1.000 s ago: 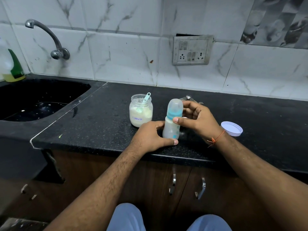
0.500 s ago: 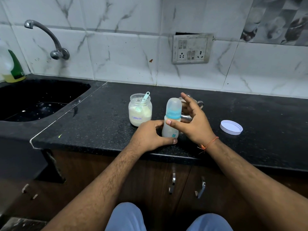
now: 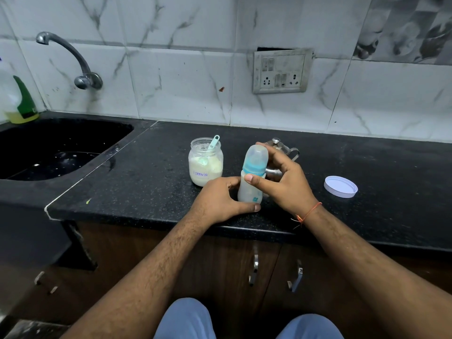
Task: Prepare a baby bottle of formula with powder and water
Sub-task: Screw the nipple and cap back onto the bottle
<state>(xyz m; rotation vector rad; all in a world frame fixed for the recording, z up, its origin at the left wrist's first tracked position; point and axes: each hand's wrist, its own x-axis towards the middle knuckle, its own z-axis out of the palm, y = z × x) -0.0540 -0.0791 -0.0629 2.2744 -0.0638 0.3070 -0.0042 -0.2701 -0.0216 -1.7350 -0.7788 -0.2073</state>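
Note:
A baby bottle (image 3: pixel 252 178) with a teal collar and a clear cap stands upright on the black counter (image 3: pixel 146 172), milky inside. My left hand (image 3: pixel 220 199) is wrapped around its base. My right hand (image 3: pixel 283 182) holds it near the collar, thumb across the front and fingers behind the cap. Just left of the bottle stands an open glass jar (image 3: pixel 205 165) labelled Formula, part full of powder, with a teal scoop (image 3: pixel 213 142) standing in it.
A small steel kettle (image 3: pixel 278 148) sits behind my right hand, mostly hidden. The jar's white lid (image 3: pixel 340 186) lies on the counter to the right. A black sink (image 3: pixel 49 148) with a wall tap (image 3: pixel 73 57) is at the left, a detergent bottle (image 3: pixel 17 99) behind it.
My right hand's fingers have shifted around the bottle's cap and collar, from curled to more spread. The bottle and my left hand have stayed in place.

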